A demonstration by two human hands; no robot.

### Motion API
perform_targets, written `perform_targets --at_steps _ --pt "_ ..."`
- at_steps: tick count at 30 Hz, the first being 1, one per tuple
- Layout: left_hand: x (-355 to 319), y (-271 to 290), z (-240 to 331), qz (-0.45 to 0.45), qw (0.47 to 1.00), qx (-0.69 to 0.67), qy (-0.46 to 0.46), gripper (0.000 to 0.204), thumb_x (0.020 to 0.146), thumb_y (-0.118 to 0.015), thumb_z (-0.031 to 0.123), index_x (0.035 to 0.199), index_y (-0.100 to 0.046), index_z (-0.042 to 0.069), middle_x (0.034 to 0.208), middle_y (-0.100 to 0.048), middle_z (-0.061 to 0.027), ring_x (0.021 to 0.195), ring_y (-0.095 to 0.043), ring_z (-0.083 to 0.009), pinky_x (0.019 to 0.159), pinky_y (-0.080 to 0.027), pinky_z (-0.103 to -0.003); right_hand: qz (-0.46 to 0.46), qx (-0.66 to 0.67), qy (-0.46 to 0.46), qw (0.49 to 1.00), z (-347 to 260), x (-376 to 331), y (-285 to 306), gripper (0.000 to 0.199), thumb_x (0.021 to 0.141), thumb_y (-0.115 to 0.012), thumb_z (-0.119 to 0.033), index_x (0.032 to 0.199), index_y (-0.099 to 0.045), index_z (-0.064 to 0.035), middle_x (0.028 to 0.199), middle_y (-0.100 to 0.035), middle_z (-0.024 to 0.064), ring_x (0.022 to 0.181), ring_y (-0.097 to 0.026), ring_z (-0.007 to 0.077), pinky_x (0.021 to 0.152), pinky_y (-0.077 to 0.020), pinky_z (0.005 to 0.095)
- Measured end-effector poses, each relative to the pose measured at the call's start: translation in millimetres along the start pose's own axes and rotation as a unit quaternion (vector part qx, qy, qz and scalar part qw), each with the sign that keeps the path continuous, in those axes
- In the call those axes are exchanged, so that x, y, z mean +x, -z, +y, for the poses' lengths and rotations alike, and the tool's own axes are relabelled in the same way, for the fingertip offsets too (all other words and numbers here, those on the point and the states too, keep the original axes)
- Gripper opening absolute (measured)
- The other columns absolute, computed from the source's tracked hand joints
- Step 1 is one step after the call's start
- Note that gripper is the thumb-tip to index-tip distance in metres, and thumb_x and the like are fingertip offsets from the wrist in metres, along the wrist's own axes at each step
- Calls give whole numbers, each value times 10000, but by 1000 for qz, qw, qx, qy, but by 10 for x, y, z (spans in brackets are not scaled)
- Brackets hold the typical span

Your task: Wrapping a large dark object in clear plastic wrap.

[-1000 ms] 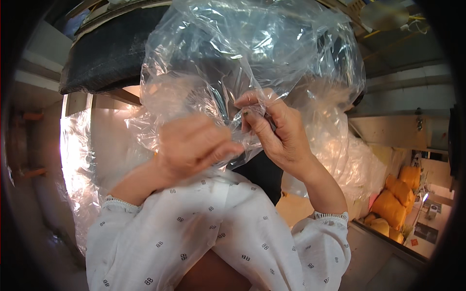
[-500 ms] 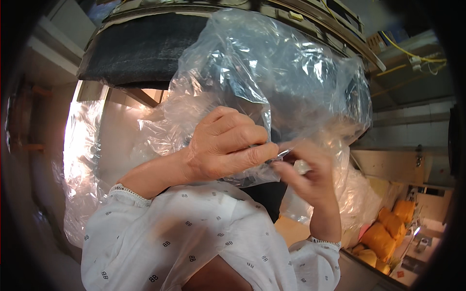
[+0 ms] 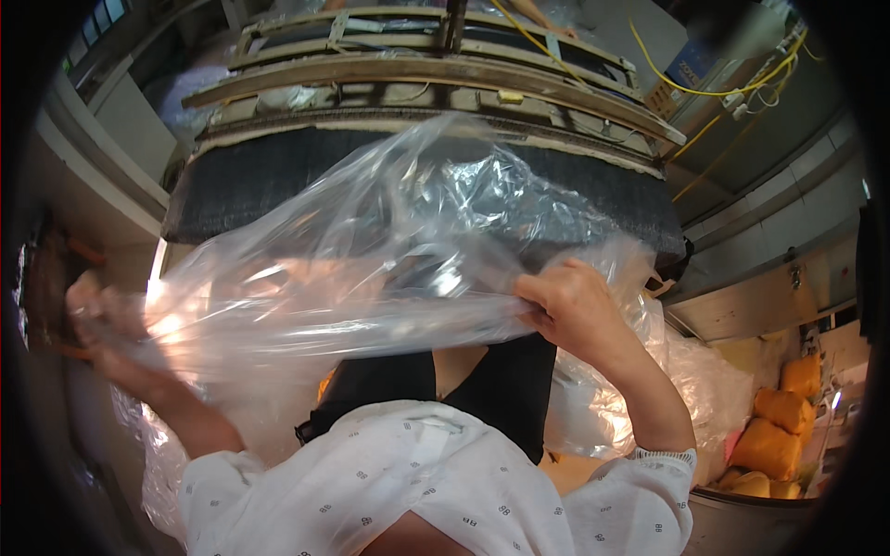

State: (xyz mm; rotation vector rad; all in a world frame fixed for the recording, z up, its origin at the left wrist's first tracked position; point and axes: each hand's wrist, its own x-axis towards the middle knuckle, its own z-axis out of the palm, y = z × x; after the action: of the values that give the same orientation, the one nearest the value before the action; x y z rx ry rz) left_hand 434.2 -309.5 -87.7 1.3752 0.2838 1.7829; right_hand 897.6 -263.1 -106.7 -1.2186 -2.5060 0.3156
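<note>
A large clear plastic bag is stretched wide in front of me. My right hand grips its edge at the centre right, fingers curled over the film. My left hand is far out to the left, partly seen through the plastic and blurred, clutching the bag's other end. The bag spans between the two hands above my white patterned sleeves. A dark garment or cloth shows below the bag.
A dark padded slab with a wooden frame stands behind the bag. More crumpled clear plastic lies at the right. Orange-yellow bundles sit at the lower right. Yellow cables run along the upper right wall.
My hands were close together pinching the bag in front of me. Now the left hand has swung far left, pulling the bag out wide, while the right keeps its grip.
</note>
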Motion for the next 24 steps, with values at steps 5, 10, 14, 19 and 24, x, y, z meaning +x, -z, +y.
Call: perform_targets --at_steps 5,10,14,19,24 --pt "94 680 921 445 746 474 -142 370 923 -474 242 1220 -456 22 1188 -513 -105 1025 -508 -212 925 -379 -354 -93 -96 -48 990 283 -805 -329 191 625 -719 -211 675 -548 -141 570 -548 46 617 -574 229 643 -404 357" --pt "398 2073 785 209 677 693 -132 254 938 -467 204 1106 -523 22 1068 -546 -62 997 -494 -149 892 -383 -277 -204 -249 -149 935 1090 -2497 -917 97 602 -642 -226 606 -583 -149 564 -561 25 651 -579 195 691 -385 368" --pt "573 1927 -695 151 753 640 -33 204 941 -465 196 1028 -523 21 953 -524 -41 898 -471 -125 829 -379 -238 -287 -418 -396 766 1704 -4406 -601 96 703 -563 -84 753 -634 -126 826 -641 67 810 -601 219 779 -452 418" --pt "579 2146 -1743 111 737 663 71 268 925 -475 240 1001 -512 -14 912 -546 -92 843 -501 -192 796 -398 -288 -246 -474 -551 641 1697 -5518 689 166 777 -575 -142 916 -644 -83 928 -614 116 933 -583 262 742 -489 378" --pt "761 3463 -2312 99 628 770 44 279 906 -470 238 1016 -534 -10 964 -585 -201 903 -555 -347 820 -415 -368 209 -483 -526 668 2449 -4111 2235 320 890 -436 -271 1008 -555 2 888 -634 149 830 -609 324 674 -460 438"
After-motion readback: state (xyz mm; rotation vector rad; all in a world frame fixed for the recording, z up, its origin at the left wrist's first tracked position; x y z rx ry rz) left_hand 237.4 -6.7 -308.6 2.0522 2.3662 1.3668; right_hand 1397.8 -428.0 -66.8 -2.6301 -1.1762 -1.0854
